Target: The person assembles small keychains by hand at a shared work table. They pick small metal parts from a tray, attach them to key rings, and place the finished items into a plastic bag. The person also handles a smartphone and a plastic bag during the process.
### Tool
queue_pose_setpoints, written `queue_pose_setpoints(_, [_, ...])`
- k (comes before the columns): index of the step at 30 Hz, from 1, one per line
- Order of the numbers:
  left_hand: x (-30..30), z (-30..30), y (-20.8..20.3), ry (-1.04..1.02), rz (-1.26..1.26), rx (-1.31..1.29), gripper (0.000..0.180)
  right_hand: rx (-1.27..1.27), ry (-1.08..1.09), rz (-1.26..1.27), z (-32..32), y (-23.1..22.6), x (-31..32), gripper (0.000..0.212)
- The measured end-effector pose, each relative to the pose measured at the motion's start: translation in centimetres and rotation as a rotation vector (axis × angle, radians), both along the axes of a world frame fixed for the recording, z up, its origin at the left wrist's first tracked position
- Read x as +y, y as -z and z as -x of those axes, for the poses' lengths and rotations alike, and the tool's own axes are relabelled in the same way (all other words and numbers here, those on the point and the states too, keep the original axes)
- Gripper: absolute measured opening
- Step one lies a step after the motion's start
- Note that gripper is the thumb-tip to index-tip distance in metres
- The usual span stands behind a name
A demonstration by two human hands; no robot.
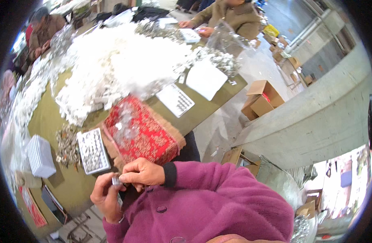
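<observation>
Close in front of my purple coat, both hands meet over a small pale, shiny piece (116,181); its exact kind is too small to make out. My left hand (105,197) pinches it between thumb and fingertips. From the other side, my right hand (144,173) is closed, thumb and forefinger pressed on the same piece. Just beyond them lies a white tray (97,171) holding rows of small round silvery parts. A red flowered cloth (153,139) covers a pad at the table edge, with clear plastic bits on it.
A large white heap (113,60) fills the green table (42,111). Nearer are a metal-parts pile (67,146), stacked white trays (41,156) and another parts tray (165,94). Co-workers sit far right (238,20) and far left (50,30). An open carton (261,107) stands right.
</observation>
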State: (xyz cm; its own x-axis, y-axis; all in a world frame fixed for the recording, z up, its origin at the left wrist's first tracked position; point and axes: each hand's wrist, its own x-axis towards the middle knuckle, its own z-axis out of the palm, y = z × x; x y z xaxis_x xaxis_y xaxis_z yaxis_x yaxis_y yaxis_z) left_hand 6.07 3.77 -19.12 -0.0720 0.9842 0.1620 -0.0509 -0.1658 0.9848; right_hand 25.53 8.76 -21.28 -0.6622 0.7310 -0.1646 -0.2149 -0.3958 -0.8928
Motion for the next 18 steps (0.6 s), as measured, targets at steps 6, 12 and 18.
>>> queue_pose_setpoints(6, [1.2, 0.0, -1.6, 0.030, -0.366, 0.547, 0.031, 0.071, -0.071, 0.078, -1.2, 0.7, 1.1, 0.029])
queue_pose_setpoints(12, [1.6, -1.5, -1.9, 0.079, -0.356, 0.530, 0.030, -0.099, -0.102, -0.209, -3.4, -0.5, 1.3, 0.022])
queue_pose_setpoints(18, [1.6, -2.6, -0.1, 0.124, -0.290, 0.482, 0.026, -0.142, -0.109, -0.100, -5.1, -2.2, 0.8, 0.017])
